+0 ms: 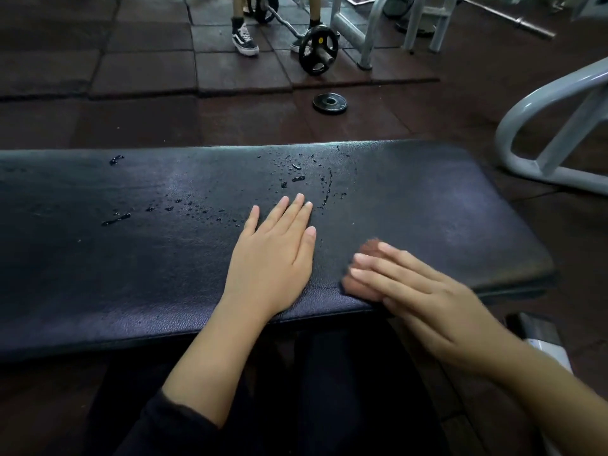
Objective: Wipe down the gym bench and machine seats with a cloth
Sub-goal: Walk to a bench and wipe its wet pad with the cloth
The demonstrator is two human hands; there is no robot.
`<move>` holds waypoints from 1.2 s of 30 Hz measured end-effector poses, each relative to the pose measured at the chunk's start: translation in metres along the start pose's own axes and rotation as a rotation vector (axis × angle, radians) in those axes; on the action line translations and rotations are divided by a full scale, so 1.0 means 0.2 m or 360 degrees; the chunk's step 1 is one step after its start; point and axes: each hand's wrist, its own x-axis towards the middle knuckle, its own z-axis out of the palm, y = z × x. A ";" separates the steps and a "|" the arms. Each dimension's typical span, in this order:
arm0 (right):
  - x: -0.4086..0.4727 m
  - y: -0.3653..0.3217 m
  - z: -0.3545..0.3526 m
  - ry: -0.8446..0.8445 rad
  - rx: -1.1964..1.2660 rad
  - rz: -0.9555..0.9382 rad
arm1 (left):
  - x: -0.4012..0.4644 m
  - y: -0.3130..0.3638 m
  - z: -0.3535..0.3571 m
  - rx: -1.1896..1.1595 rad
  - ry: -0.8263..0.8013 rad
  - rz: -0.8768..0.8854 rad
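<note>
On the near edge of a dark padded gym bench (131,264), a person's right hand (414,291), fingers straight and together, presses a brownish cloth (360,284) flat. Just beside it, the left hand (273,251) rests open, palm down, fingers spread. Water droplets (296,177) bead on the far half of the pad, untouched. The blurred right hand suggests fast strokes; the cloth could slip off the edge, or short passes could miss the droplets.
</note>
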 end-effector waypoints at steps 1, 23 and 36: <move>-0.04 0.06 -0.03 -0.0007 0.0023 0.0022 | 0.00 0.00 0.00 0.0010 -0.0008 -0.0003; 0.18 0.36 -0.09 -0.0005 0.0181 0.0337 | 0.10 -0.02 -0.02 0.0119 -0.0253 -0.0198; 0.57 0.18 0.04 -0.0142 0.0028 0.0398 | 0.21 -0.08 -0.01 0.0167 -0.0095 -0.0353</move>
